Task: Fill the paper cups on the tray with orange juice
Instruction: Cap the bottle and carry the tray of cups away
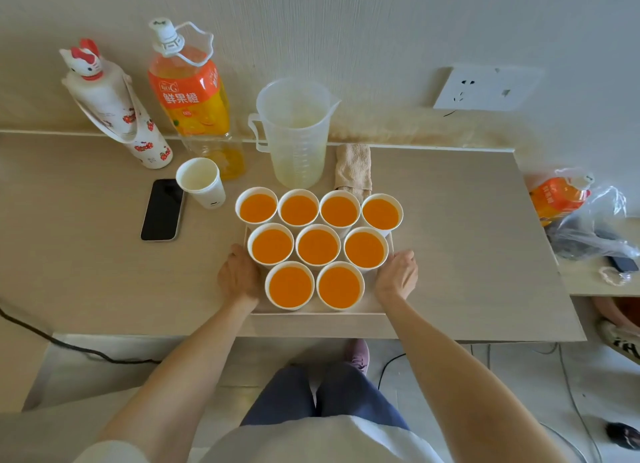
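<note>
Several white paper cups point(318, 246) stand packed together on a pale tray point(317, 312) near the table's front edge, each holding orange juice nearly to the brim. My left hand point(239, 274) grips the tray's left edge and my right hand point(396, 274) grips its right edge, fingers curled round the rim. Behind the tray stands a clear plastic measuring jug point(298, 133) with only a pale film inside. A large orange juice bottle point(194, 99), capped and mostly drained, stands at the back left. One lone paper cup point(201, 182) with no juice in it sits on the table left of the tray.
A black phone point(162, 209) lies left of the lone cup. A white cartoon-cat flask point(114, 106) leans at the back left. A folded beige cloth point(354, 166) lies behind the tray. On a side surface at right, a plastic bag point(581, 213) holds another orange bottle. A wall socket point(485, 88) is on the wall.
</note>
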A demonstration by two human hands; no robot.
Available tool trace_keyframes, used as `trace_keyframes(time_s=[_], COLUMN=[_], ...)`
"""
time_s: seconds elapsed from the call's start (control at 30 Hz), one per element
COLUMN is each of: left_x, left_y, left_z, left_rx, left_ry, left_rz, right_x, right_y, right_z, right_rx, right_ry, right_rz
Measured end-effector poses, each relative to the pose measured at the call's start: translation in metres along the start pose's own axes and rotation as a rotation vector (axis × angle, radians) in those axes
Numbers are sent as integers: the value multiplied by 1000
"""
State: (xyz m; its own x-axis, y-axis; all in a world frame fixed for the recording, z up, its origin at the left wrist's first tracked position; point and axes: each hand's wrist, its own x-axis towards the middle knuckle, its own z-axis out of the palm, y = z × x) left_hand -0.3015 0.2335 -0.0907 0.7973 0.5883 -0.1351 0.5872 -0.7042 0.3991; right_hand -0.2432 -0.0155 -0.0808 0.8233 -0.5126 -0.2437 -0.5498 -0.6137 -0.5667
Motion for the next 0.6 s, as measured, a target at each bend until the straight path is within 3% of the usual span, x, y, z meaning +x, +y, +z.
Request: trace_keyframes(time_s=[0.6], left_x=[-7], left_y=[5], left_z=[5], left_rx=[-121], left_ry=[37], left_rz=[-75], right_x=[0], right_y=[3], right_z=[1], right_rx=[40], right_ry=[48], right_rz=[-14])
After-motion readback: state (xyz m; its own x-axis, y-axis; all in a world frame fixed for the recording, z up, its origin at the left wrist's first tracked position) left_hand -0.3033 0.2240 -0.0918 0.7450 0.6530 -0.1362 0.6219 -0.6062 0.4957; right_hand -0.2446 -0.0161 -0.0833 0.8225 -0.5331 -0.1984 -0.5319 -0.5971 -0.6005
